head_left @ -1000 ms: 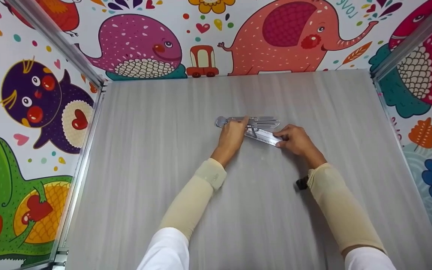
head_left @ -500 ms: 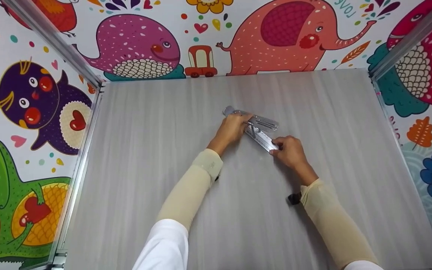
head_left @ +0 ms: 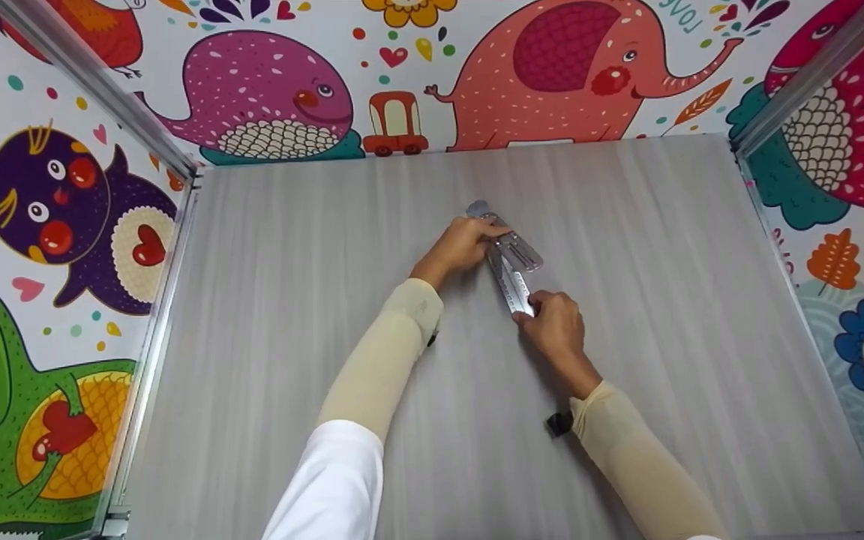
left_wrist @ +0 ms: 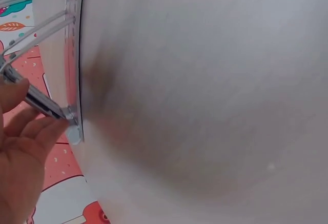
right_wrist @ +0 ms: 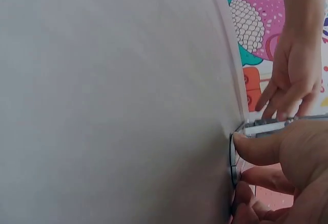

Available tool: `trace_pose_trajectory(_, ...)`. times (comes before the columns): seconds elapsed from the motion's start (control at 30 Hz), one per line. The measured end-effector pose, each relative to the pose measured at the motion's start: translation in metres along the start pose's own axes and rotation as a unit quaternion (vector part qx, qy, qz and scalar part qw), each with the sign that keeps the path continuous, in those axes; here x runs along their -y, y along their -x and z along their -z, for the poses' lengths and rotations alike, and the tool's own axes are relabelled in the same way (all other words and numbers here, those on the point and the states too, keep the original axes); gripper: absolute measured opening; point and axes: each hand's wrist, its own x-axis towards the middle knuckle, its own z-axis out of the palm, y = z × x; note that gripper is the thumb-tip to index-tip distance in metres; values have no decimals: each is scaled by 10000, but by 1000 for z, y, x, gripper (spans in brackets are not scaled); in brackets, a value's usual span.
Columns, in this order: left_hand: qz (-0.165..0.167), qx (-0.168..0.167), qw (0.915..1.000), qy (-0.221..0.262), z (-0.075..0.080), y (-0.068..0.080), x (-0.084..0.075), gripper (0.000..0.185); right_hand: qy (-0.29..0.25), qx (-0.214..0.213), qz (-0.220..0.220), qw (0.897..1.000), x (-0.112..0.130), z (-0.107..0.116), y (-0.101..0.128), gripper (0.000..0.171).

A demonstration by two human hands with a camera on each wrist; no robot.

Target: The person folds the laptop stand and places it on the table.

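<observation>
While the left hand (head_left: 462, 244) presses its straight fingers down on the far end of a metal gauge (head_left: 508, 259), the right hand (head_left: 552, 326) pinches the near end of the ruler arm (head_left: 514, 289) between thumb and fingertips. The gauge lies flat on the table (head_left: 289, 300), between the two hands, its rounded pivot end just beyond the left fingers and its slotted blades fanned to their right. Holding one end down likely keeps the pivot from sliding, so the pinched arm can turn about it. In the left wrist view the fingers (left_wrist: 43, 129) lie extended along the metal at its tip, flat rather than wrapped round it. In the right wrist view the thumb (right_wrist: 256, 149) bears on the arm's end, close to the table, which would give fine control of its angle.
</observation>
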Motion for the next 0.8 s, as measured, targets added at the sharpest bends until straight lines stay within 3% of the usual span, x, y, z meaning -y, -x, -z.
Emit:
trace_pose_trajectory(0.27, 73, -75, 9992, 393, -3, -5, 8, 63, 264, 100, -313, 9991, 22, -12, 6, 33)
trace_pose_trajectory(0.8, 184, -161, 9972, 712, -6, -5, 15, 66, 521, 14, -196, 9984, 31, -24, 10, 39)
